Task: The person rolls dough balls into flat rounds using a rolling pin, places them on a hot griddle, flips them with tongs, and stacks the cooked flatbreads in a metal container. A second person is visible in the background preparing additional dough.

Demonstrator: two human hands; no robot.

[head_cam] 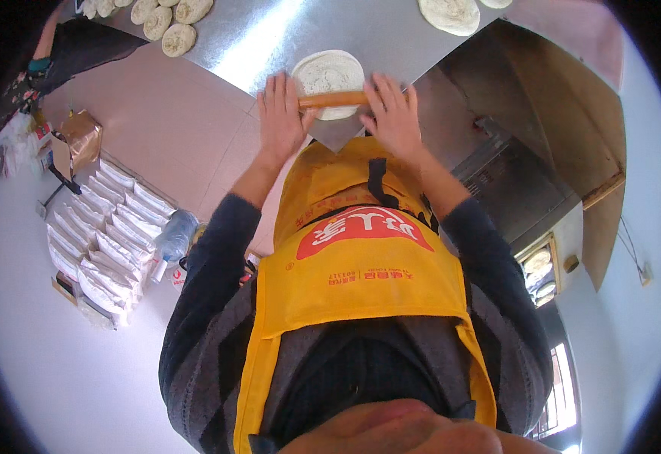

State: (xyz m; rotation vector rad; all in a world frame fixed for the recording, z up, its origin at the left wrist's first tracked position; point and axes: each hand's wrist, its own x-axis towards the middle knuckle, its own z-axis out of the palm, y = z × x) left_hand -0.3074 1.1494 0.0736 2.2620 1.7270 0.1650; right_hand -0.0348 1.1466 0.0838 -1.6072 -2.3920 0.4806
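My left hand [280,119] lies palm down over the left end of a wooden rolling pin [333,100], fingers pointing away from me. Over the right end, my right hand [394,116] rests in the same way. The pin crosses the near part of a flat round of dough [329,71], which shows on both sides of it. This dough lies near the corner of a shiny metal worktop [381,34]. My palms cover both ends of the pin.
Several round dough pieces [178,40] sit at the worktop's far left, and a larger flat round [450,14] at the far right. Another person's arm [46,40] shows at upper left. Stacked white bags [109,232] and a plastic water bottle [176,235] stand left; a dark metal cabinet [518,187] stands right.
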